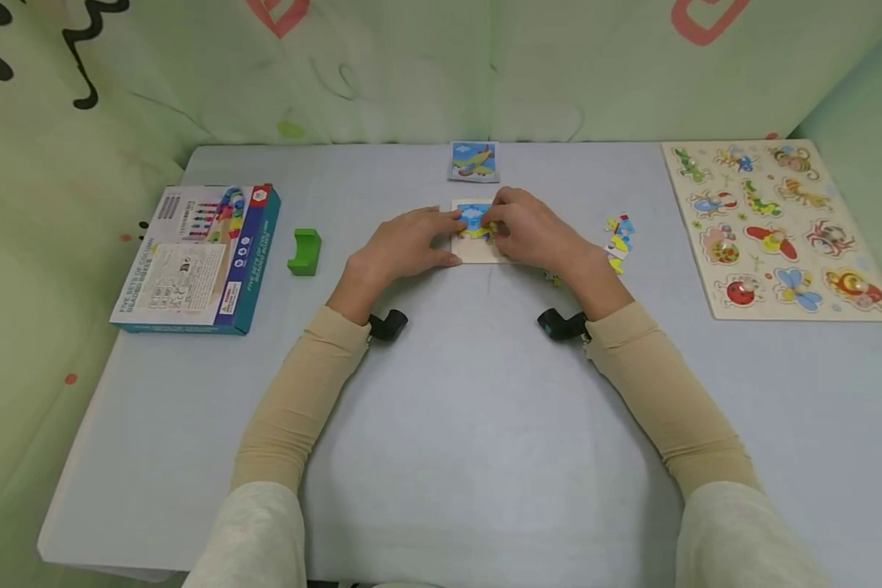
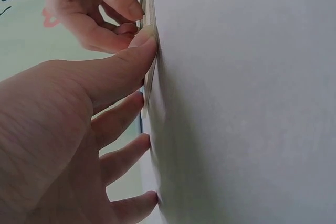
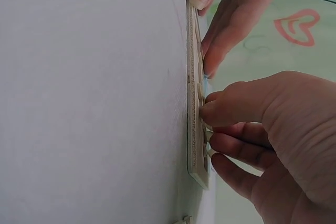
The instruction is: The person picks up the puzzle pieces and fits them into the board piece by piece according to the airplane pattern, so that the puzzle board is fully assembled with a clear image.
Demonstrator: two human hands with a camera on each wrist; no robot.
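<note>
Board (image 1: 476, 256), pale around a blue-and-yellow picture (image 1: 474, 216), has my left hand (image 1: 409, 239) spread at its left. My right hand (image 1: 535, 229) bunches over its right; whether pinching anything, I cannot tell.

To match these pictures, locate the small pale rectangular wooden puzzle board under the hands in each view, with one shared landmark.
Head: small board, above centre, slightly right.
Left wrist: small board, edge-on, upper half, left of centre.
Right wrist: small board, edge-on, right of centre.
Shared landmark: bare left hand.

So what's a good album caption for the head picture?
A person's left hand and right hand work at a flat, pale wooden jigsaw board.
</note>
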